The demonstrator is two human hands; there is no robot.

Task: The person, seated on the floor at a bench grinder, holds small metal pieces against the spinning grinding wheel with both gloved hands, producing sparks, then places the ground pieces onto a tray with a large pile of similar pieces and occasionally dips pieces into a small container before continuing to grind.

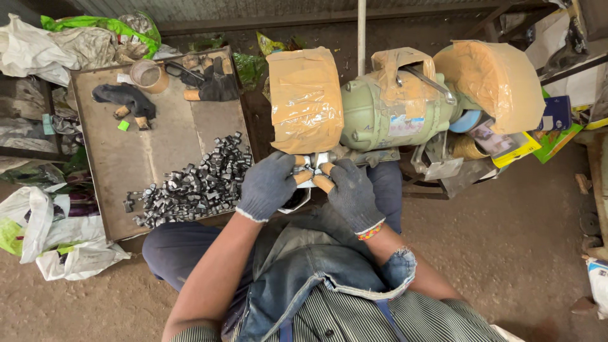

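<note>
Gloved left hand (268, 185) and right hand (350, 192) pinching small metal piece (311, 170) together at green bench grinder (386, 114), centre frame; heap of metal pieces (196, 183) on tray (126, 158) left, seemingly mostly unprocessed.

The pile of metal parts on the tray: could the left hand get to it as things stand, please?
Probably yes: the pile lies open on the tray just beside the left hand, with nothing between, though that hand is now gripping a small workpiece.
</note>
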